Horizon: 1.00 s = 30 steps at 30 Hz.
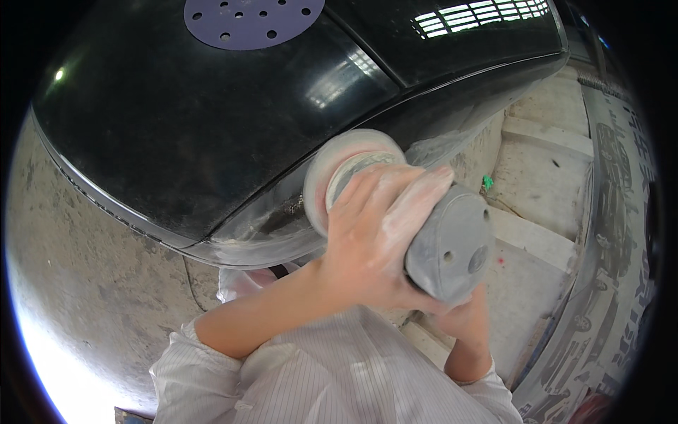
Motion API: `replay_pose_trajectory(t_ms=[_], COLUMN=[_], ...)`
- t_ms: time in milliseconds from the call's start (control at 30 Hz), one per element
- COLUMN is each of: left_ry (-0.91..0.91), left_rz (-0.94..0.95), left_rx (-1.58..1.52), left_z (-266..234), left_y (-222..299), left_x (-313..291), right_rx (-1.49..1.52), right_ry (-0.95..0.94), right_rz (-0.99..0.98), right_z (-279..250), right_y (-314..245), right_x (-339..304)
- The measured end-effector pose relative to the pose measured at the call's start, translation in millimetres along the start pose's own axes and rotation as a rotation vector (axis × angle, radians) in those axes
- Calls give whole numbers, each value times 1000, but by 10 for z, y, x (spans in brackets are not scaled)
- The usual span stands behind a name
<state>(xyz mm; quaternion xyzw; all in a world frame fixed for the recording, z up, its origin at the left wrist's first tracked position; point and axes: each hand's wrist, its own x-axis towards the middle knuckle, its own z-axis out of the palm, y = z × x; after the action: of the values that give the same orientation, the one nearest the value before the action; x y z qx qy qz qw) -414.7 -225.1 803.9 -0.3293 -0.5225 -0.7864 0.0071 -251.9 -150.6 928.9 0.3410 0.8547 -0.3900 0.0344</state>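
Note:
A round grey power sander (452, 244) is tipped on its side, its pale, dusty disc pad against the lower side of a black car body (155, 127). My left hand (374, 230) wraps around the sander's neck, its fingers coated with white dust. Below the sander's body, my right hand (455, 314) grips it from underneath, mostly hidden behind the tool and my left hand. Around the pad, the car's side panel (282, 215) looks dull and scuffed.
A purple sanding disc (251, 28) with several holes lies on the car's glossy top. Concrete floor (92, 240) stretches along the left. To the right are pale slabs (540, 169), a small green scrap (487, 183) and a printed banner (607, 212).

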Motion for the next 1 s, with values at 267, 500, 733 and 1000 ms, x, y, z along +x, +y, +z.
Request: replay_pose_trajectory(t_ms=[267,500,733,1000], left_ry=[-56,-50,-170,-75], left_rz=[-43,-102,15,-69], left_rx=[-11,115,165,62], left_z=[-1,-641,-164,-835], left_y=[9,241,94,352], left_x=[-34,-501,-81,-655], right_rx=[-198,-130,-205,-144], right_ry=[37,-380,78,-352], right_rz=[-122,52,-191,137], right_z=[7,245,178,427], right_y=[52,-432,-80,-443], right_x=[-21,17,25,-184])
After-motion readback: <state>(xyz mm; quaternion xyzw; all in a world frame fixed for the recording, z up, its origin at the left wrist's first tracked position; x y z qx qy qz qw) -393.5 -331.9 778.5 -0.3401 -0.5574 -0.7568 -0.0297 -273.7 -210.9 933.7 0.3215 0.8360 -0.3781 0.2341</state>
